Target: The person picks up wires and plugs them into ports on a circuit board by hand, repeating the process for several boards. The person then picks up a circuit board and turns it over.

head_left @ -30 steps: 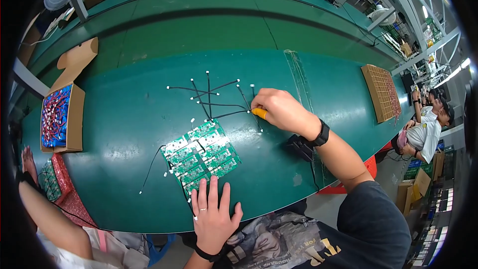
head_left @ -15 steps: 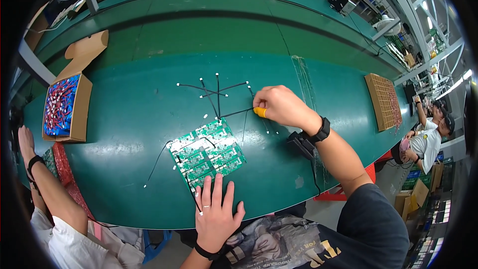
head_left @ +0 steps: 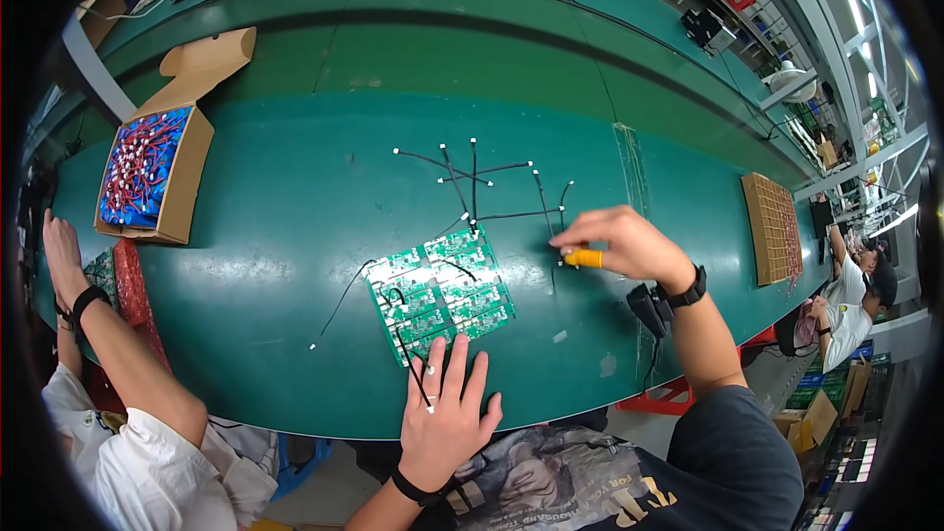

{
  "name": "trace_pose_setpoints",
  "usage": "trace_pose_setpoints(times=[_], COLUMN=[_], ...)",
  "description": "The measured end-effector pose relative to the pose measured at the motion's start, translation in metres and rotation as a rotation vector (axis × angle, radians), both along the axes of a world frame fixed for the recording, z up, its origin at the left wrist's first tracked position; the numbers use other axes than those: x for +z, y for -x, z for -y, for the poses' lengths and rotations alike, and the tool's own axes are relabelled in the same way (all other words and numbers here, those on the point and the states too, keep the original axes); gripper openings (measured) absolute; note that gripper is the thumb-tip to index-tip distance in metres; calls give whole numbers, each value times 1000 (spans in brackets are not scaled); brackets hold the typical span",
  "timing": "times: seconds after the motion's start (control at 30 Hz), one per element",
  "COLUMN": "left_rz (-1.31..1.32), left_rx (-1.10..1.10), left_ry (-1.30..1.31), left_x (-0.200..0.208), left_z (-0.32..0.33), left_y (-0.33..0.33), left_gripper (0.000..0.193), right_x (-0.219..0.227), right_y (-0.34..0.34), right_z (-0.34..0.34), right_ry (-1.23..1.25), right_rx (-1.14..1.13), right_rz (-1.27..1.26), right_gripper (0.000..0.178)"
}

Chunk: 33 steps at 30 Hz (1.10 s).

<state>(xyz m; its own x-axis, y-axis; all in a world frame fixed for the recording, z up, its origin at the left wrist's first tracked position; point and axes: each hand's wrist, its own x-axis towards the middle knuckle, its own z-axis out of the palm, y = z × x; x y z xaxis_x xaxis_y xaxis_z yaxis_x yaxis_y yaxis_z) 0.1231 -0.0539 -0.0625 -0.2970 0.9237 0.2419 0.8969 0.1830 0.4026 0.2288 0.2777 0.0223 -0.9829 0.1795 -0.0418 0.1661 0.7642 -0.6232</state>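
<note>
A green panel of circuit boards [head_left: 454,300] lies on the green table, with several thin black cables on it and about it. My left hand [head_left: 447,423] rests flat on the panel's near edge, fingers spread, with a ring on one finger; a white-tipped black cable crosses over it. To the right of the panel, my right hand [head_left: 629,246] is bent in a pinch at a black cable [head_left: 550,221], a yellow cot on one finger. The fingertips partly hide the grip. Beyond the panel, several black cables [head_left: 474,172] with white connectors lie crossed.
An open cardboard box [head_left: 192,182] of blue parts with red wires stands left, near another person's arm [head_left: 128,354]. Red bubble wrap [head_left: 138,295] lies there too. A black device [head_left: 649,310] sits under my right wrist. A partitioned carton [head_left: 772,231] is far right.
My right hand has let go of the cable leading from the panel and moved right and nearer, to another cable. My left hand stays on the panel. The whole view has shifted slightly.
</note>
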Motion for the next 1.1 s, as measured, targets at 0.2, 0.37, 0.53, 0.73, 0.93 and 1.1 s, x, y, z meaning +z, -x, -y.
trace_pose_setpoints(times=[0.2, 0.37, 0.53, 0.73, 0.93, 1.1], left_rz=[-34, -18, 15, 709, 817, 515], left_rx=[1, -4, -45, -163, -89, -17], left_ry=[26, -5, -119, -219, -158, -133], left_x=[0, -2, -9, 25, 24, 28], left_z=[0, 0, 11, 17, 25, 29], left_y=[-1, -3, 1, 4, 0, -8], left_gripper=[51, 54, 54, 32, 11, 9], right_x=[-5, 11, 19, 17, 2, -11], right_y=[-29, -40, -29, -12, -18, -26], right_z=[0, 14, 49, 102, 108, 131], right_ry=[1, -6, 473, 689, 521, 316], right_rx=[76, 84, 134, 322, 335, 259], right_rz=[99, 151, 22, 76, 51, 17], right_gripper=[16, 13, 13, 19, 24, 25])
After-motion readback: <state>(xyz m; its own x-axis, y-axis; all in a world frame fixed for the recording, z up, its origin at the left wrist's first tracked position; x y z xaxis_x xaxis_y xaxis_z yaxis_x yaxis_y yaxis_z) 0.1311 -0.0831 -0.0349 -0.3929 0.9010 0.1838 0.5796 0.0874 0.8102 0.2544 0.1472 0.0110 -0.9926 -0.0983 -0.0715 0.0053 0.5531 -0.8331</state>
